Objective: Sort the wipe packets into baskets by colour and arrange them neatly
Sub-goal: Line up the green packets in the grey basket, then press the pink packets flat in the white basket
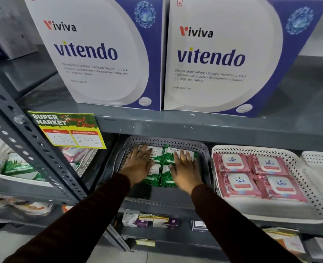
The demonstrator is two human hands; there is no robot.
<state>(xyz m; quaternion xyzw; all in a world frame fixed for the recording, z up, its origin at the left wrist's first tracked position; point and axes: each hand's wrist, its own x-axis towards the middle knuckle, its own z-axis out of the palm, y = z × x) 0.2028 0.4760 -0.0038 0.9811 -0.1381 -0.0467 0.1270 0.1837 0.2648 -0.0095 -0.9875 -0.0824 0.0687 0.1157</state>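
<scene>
Four green packets [161,166], long axes sideways

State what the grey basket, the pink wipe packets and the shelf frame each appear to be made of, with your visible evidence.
Grey basket: likely moulded plastic, matte, with perforated walls.
Pink wipe packets: soft plastic film, slightly glossy, crinkled at the seams.
Shelf frame: probably painted metal, grey, with punched holes.

Two Vitendo boxes [103,52] [225,56] side by side on upper shelf [195,124]; yellow price tag [67,130] (350, 200 handwritten) on shelf edge.
</scene>
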